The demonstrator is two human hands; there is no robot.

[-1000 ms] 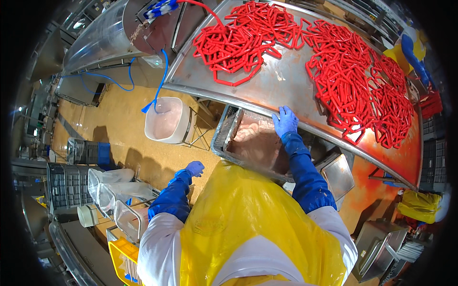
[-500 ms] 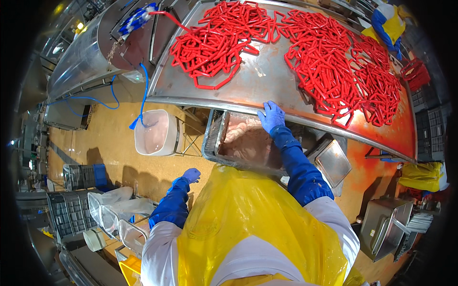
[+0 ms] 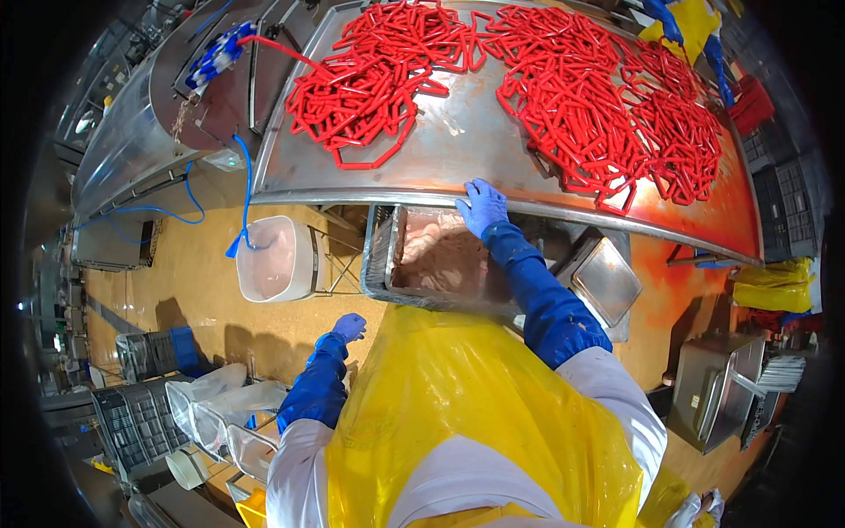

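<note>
While the right hand, in a blue glove, is resting on the front rim of the curved steel table, its fingers are lying spread and flat on the metal, gripping nothing. Heaps of linked red sausages are lying across the tabletop beyond the hand, near but not touching it. Just below the rim, a steel tub of pale pink meat is sitting under the forearm. The left hand, also gloved in blue, is hanging at the person's side with fingers loosely curled, holding nothing, above the orange floor near a white bucket.
</note>
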